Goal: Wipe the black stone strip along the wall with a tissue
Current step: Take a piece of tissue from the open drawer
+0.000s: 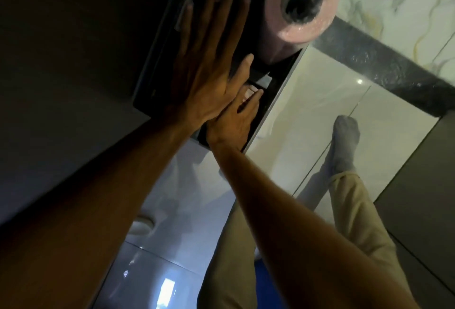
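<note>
Black stone strip [384, 67] unwiped | our left hand [209, 80] flat, open | right hand [234, 121] perhaps pinching tissue [250, 92] | risk: tearing it.

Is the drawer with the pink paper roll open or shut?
Open. The dark drawer is pulled out, so the pink tissue roll shows inside, and both hands reach in.

1 head-worn view looks steeply down, close over both outstretched forearms, tilted.
</note>
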